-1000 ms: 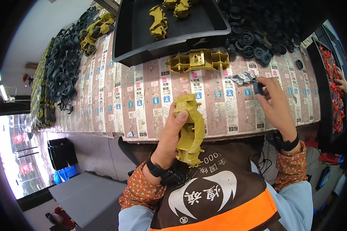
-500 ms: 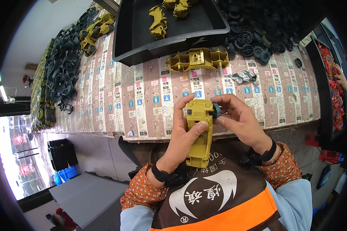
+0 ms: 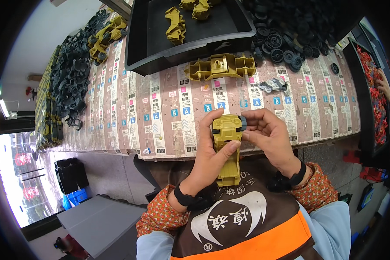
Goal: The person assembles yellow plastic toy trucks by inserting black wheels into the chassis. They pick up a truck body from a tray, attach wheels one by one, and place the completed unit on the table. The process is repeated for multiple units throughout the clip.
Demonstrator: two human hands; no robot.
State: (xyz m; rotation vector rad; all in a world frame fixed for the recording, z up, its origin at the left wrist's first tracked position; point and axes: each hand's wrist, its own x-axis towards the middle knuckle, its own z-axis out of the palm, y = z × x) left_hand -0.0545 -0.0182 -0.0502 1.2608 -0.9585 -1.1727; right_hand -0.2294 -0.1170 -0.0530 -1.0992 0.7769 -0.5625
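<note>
My left hand is wrapped around a mustard-yellow toy car body, thumb across its top, above my apron at the table's front edge. On the body's right side, near its far end, sits a dark wheel. My right hand pinches this wheel between thumb and fingers, and the wheel is partly hidden behind the body and fingertips. Whether it is fully seated I cannot tell. Beyond my hands, another yellow car body lies with its hollow side up, beside a crumpled silvery scrap.
A black tray with several yellow car bodies stands at the back. Loose black wheels pile up to its right, dark parts to the left. Another person's hand reaches over a bin of red pieces.
The car body has tipped and turned slightly in my left hand, shifting a little right. Less of the wheel shows now, close against the body's side; my right hand still pinches it.
</note>
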